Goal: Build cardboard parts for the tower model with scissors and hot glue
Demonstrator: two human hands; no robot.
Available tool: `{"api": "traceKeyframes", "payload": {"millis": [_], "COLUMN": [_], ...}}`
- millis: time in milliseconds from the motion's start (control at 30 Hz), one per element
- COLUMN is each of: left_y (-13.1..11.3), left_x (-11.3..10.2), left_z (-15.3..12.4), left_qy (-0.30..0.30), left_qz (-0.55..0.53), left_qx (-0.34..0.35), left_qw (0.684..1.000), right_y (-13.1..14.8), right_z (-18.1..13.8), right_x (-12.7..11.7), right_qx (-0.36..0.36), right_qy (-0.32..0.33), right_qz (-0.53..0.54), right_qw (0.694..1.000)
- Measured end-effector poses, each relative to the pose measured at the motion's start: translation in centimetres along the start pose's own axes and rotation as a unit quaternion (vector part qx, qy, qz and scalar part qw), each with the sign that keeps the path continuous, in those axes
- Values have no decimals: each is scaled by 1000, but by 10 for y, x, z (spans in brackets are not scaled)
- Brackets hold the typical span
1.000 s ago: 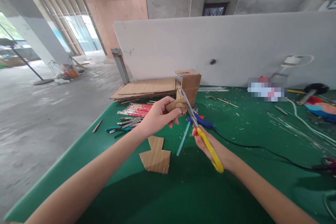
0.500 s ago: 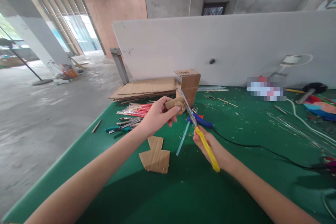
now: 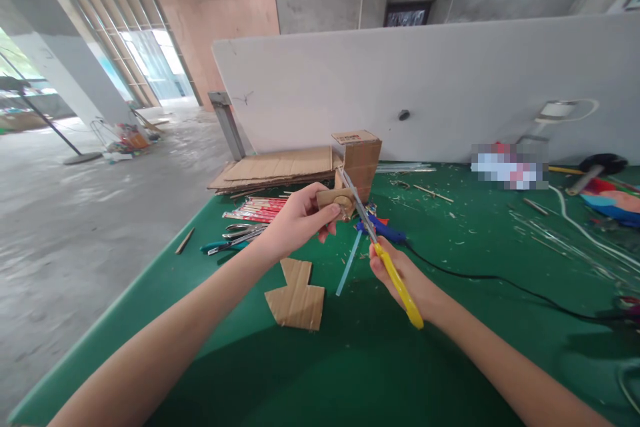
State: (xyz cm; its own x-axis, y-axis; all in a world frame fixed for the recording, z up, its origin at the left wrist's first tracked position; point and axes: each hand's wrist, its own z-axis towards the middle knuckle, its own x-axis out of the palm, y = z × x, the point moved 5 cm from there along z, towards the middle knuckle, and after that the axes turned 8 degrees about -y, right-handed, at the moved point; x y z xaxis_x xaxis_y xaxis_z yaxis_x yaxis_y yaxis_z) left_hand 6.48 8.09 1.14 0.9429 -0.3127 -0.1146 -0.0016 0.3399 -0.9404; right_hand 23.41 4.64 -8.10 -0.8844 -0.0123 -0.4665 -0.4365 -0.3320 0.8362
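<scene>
My left hand (image 3: pixel 298 220) pinches a small brown cardboard piece (image 3: pixel 336 200) with a round shape drawn or glued on it, held up above the green table (image 3: pixel 350 360). In my right hand (image 3: pixel 400 277) are yellow-handled scissors (image 3: pixel 383 253), fingers closed through the handles. The metal blades point up and to the left and meet the right edge of the cardboard piece. Below my hands a cut cardboard offcut (image 3: pixel 296 297) lies flat on the table beside a pale blue glue stick (image 3: pixel 348 263).
A blue glue gun (image 3: pixel 385 231) with a black cord (image 3: pixel 500 280) lies behind the scissors. Pliers (image 3: pixel 235 240), red-wrapped sticks (image 3: pixel 257 209), flat cardboard sheets (image 3: pixel 277 167) and a small cardboard box (image 3: pixel 361 160) sit at the back left. A white partition (image 3: pixel 425 87) closes the rear.
The cardboard piece has turned slightly in my left hand and the scissors shifted a little along its edge. Both hands stay almost in place.
</scene>
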Motion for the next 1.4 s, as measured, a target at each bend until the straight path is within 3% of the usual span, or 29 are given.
{"api": "traceKeyframes", "payload": {"millis": [200, 467, 633, 767, 967, 1200, 1400], "left_y": [3, 23, 14, 6, 12, 13, 9], "left_x": [-3, 8, 2, -2, 4, 7, -1], "left_z": [0, 0, 1, 2, 1, 0, 3], "left_qy": [-13, -103, -58, -28, -46, -54, -31], "left_qz": [-14, -207, -67, 20, -12, -29, 10], "left_qx": [-30, -62, 2, 26, 18, 7, -3], "left_qw": [999, 971, 996, 999, 999, 998, 999], "right_y": [4, 5, 6, 6, 3, 4, -9], "right_z": [-1, 1, -4, -3, 0, -1, 4], "right_x": [2, 2, -4, -6, 4, 3, 0], "right_qx": [-1, 11, 7, 12, 32, 22, 44], "right_qy": [-19, -29, 54, 35, -7, -12, -26], "right_qz": [7, 2, 11, -7, 77, 25, 53], "right_qw": [1000, 1000, 998, 999, 997, 999, 997]}}
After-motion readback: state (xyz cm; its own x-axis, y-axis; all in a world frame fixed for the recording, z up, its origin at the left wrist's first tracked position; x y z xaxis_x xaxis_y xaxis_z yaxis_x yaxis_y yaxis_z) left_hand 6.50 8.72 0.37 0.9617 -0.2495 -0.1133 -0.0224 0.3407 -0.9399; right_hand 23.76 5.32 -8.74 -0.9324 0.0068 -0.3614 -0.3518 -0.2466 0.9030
